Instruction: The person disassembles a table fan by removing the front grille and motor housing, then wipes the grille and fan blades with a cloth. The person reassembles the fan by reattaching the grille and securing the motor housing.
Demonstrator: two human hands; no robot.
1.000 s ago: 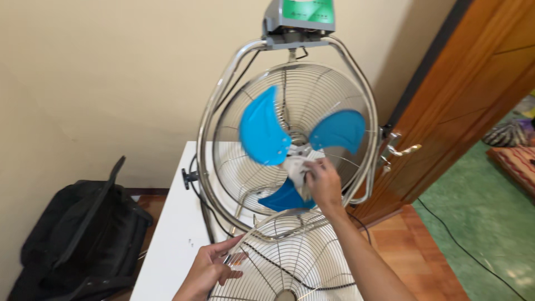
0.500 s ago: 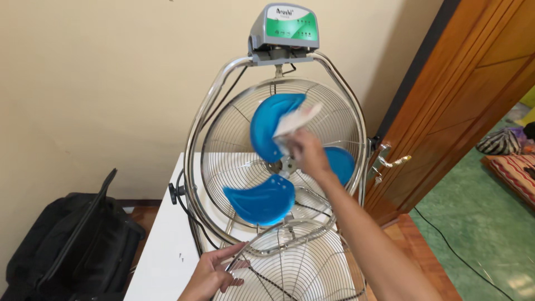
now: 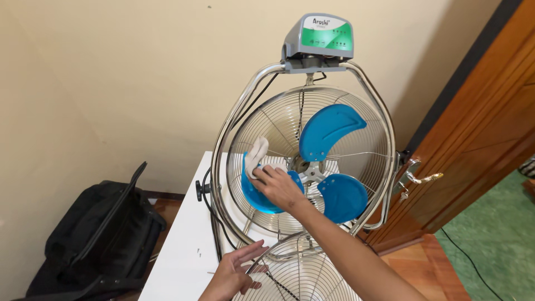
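Note:
A metal floor fan stands upright on a white table (image 3: 184,262), its chrome frame (image 3: 234,120) ringing the rear wire grille (image 3: 278,120) and three blue blades. My right hand (image 3: 276,187) presses a white cloth (image 3: 256,156) against the lower left blue blade (image 3: 257,196). The other blades sit at the top (image 3: 326,131) and the lower right (image 3: 343,196). My left hand (image 3: 237,274) lies with fingers spread on the rim of the detached front grille (image 3: 304,278), which lies flat before the fan. A grey and green control box (image 3: 319,40) tops the frame.
A black bag (image 3: 95,237) sits open on the floor at the left. A brown wooden door (image 3: 479,145) with a metal handle (image 3: 418,177) is at the right. A cream wall is behind the fan. Small screws (image 3: 199,252) lie on the table.
The blades have turned. My right hand with the cloth has moved from the upper blade down and left onto the lower left blade. My left hand stays on the loose grille.

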